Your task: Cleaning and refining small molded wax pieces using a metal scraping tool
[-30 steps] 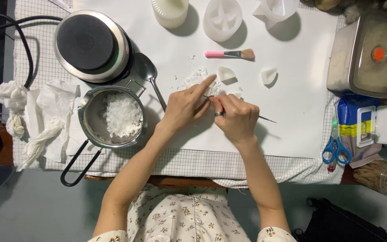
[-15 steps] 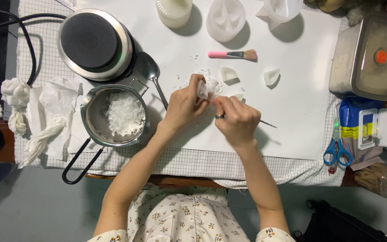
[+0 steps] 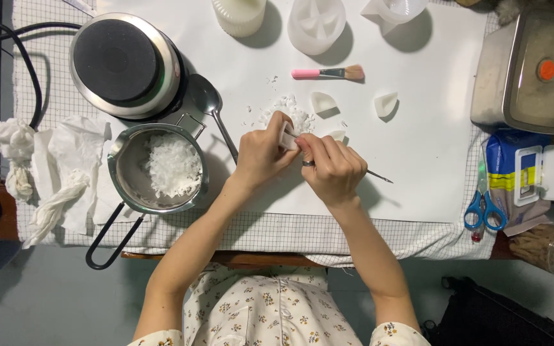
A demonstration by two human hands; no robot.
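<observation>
Blue and yellow package (image 3: 513,176), rectangular, lies on the desk (image 3: 418,147) well to the right of the right hand, beside blue-handled scissors (image 3: 484,204). Left hand (image 3: 261,154): grip closed on a small white wax piece (image 3: 286,136), pinched between thumb and fingers. Right hand (image 3: 331,168): grip closed around a thin pointed tool (image 3: 377,175), fingers touching the wax piece. White shavings (image 3: 293,114) just beyond both hands. Pot (image 3: 158,170) of flakes left of the left hand.
</observation>
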